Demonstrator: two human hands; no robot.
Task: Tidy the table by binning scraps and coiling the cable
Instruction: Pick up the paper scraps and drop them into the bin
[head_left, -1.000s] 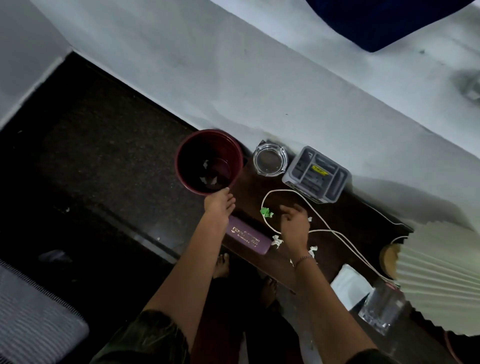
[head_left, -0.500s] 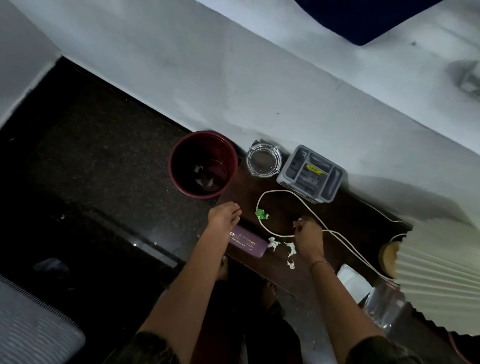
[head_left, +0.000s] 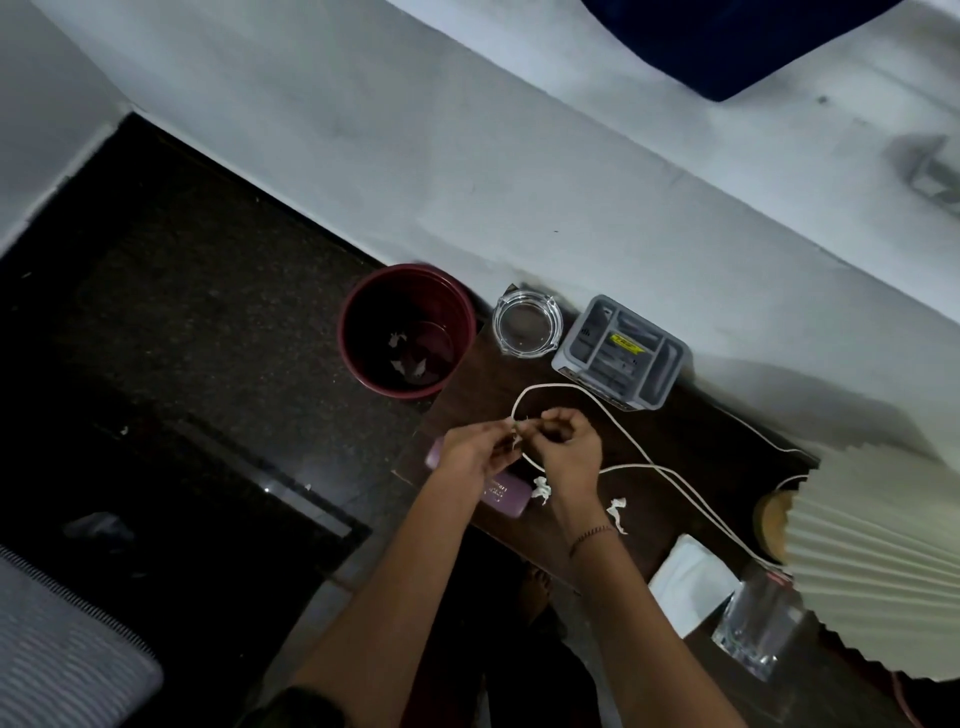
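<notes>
My left hand (head_left: 470, 454) and my right hand (head_left: 571, 447) meet fingertip to fingertip above the dark table (head_left: 691, 447), pinching small paper scraps (head_left: 517, 436) between them. Two white scraps lie loose on the table, one (head_left: 541, 489) by my right wrist and one (head_left: 618, 513) further right. A white cable (head_left: 631, 441) loops under my hands and runs right toward the lamp. The red bin (head_left: 410, 278) stands on the floor left of the table with a few scraps inside.
A purple case (head_left: 506, 496) lies at the table's near edge under my left hand. A glass ashtray (head_left: 527, 322) and a grey organiser box (head_left: 623, 353) sit by the wall. A pleated lamp shade (head_left: 883, 561), white napkin (head_left: 691, 582) and glass tumbler (head_left: 753, 629) crowd the right end.
My left hand came away from the bin's rim and over the table. My right hand moved left to meet it. The green scrap no longer lies on the table.
</notes>
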